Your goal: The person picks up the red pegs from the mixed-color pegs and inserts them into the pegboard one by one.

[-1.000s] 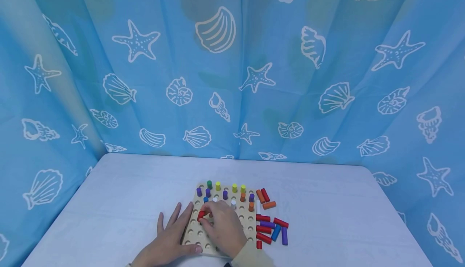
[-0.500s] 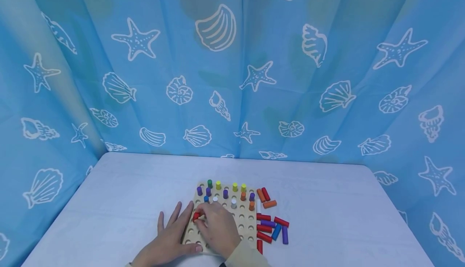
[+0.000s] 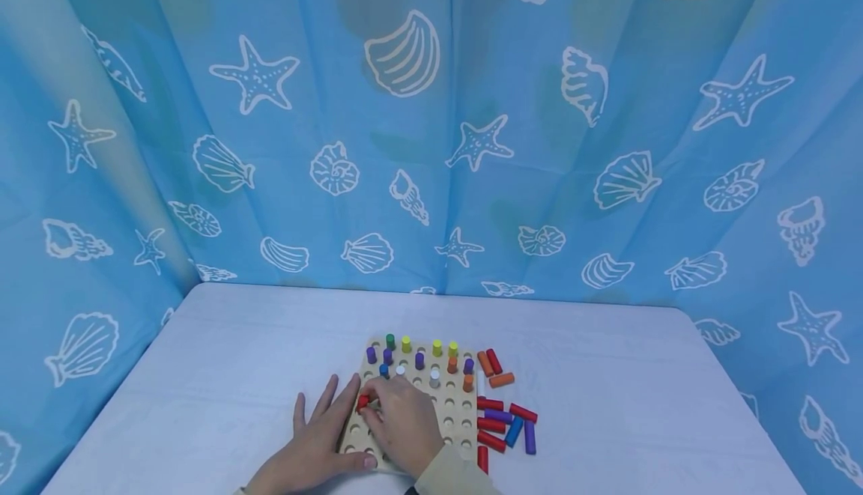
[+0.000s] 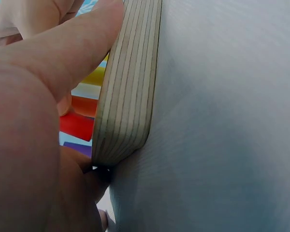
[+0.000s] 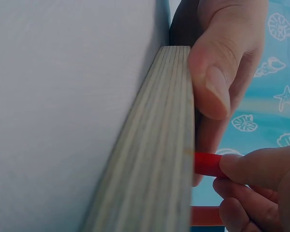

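A wooden pegboard [image 3: 458, 414] lies on the table with colored pegs standing in its far rows. My right hand [image 3: 404, 421] pinches a red peg [image 3: 363, 401] at the board's left side. In the right wrist view that red peg [image 5: 207, 164] stands square to the board face, its end meeting the board; whether it sits in a hole cannot be made out. My left hand [image 3: 312, 442] lies along the board's left edge, fingers spread and straight, thumb over the near left corner. The left wrist view shows the thumb [image 4: 82, 50] against the layered board edge [image 4: 128, 82].
Loose red pegs [image 3: 491, 425], a blue peg [image 3: 514, 431], purple ones [image 3: 530, 437] and orange ones [image 3: 502, 380] lie on the white-covered table [image 3: 627, 405], right of the board. Behind the table hangs a blue shell-print curtain [image 3: 431, 203].
My right hand has shifted slightly left with the red peg, from the second column to the board's left edge, then stayed there. The left hand has not moved.
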Demonstrator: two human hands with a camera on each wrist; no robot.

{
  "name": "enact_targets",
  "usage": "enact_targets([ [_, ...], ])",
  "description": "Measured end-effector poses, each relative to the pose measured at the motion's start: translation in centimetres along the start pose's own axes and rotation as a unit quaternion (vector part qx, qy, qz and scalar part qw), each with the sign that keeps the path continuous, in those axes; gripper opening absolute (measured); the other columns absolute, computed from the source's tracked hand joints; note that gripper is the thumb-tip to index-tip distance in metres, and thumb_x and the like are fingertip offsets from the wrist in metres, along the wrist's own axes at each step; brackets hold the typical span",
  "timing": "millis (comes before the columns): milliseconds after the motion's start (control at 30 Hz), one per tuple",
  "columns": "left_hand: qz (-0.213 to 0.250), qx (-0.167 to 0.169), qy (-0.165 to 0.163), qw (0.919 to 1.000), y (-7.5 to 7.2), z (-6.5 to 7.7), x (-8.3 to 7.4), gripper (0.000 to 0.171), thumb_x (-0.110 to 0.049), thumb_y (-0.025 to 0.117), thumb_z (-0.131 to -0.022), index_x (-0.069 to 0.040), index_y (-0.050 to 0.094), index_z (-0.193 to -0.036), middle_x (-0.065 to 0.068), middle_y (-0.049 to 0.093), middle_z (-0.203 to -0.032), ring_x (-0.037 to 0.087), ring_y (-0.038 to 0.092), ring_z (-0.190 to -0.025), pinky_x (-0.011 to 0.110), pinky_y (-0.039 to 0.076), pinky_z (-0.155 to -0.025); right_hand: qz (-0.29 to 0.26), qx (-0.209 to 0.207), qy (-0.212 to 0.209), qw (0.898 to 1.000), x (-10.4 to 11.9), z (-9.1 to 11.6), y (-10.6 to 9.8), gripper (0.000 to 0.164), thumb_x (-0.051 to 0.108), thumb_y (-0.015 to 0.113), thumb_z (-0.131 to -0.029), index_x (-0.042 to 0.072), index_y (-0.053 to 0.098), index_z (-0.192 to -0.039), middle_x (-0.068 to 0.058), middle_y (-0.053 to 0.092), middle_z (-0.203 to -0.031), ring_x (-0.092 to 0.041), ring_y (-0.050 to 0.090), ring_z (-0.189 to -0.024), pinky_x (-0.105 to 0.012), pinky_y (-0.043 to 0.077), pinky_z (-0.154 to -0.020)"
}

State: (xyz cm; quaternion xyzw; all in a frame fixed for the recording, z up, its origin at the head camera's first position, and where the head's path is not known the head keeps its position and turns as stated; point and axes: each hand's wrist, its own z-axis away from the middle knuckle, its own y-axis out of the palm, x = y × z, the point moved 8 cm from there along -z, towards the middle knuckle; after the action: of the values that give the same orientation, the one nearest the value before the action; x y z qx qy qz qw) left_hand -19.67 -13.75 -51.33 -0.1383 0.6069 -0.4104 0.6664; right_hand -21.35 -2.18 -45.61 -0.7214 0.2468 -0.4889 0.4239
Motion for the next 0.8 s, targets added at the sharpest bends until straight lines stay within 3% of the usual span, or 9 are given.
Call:
enact_targets([
  [300, -0.010, 0.000, 0.003, 0.9999, -0.07, -0.02, 0.09, 0.117, -0.062, 0.077, -0.077, -0.008, 0.017, -0.161, 0.016, 0.022, -0.165, 0.045, -0.006, -0.151, 0.074, -0.020, -0.105, 0.002, 0.012, -0.005, 1.000, 0.35, -0.12, 0.07, 0.024, 0.025, 0.078, -0.089, 0.015, 0.071, -0.111, 0.007, 0.072, -0.093, -0.005, 0.064, -0.084, -0.023, 0.053, -0.071],
  [800, -0.004, -0.006, 0.008, 0.9999, 0.03, -0.19, 0.01, 0.114, -0.061, 0.077, -0.078, -0.007, 0.019, -0.161, 0.017, 0.024, -0.164, 0.046, -0.006, -0.151, 0.074, -0.021, -0.104, 0.018, 0.017, -0.007, 1.000, 0.42, -0.13, 0.32, 0.021, 0.025, 0.078, -0.089, 0.016, 0.071, -0.106, 0.008, 0.070, -0.089, -0.003, 0.060, -0.078, -0.021, 0.050, -0.065],
])
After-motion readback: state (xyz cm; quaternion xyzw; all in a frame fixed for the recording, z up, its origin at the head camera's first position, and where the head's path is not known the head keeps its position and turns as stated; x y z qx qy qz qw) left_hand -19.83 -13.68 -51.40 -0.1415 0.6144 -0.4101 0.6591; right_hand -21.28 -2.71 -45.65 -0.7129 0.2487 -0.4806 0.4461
